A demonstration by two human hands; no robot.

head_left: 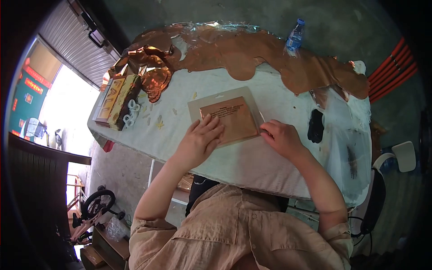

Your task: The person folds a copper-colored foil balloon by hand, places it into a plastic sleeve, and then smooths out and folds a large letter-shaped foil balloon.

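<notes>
In front of me on the white-covered table lies a flat clear plastic packet (232, 118) with a copper-coloured folded sheet inside. Dark printed text runs across it, and a hang hole shows at its top edge. My left hand (202, 137) rests on the packet's left part, fingers stretched out flat. At the right edge, my right hand (282, 138) is closed in a pinch on the packet's edge, where a thin pale strip sticks up beside the fingertips. What exactly lies between those fingers is partly hidden.
Crumpled copper foil (155, 74) and a long brown sheet (252, 51) cover the far side. A water bottle (294, 38) stands there. At left is a box (114, 101) beside white rings (130, 114). A black object (316, 126) and clear plastic (339, 148) lie right.
</notes>
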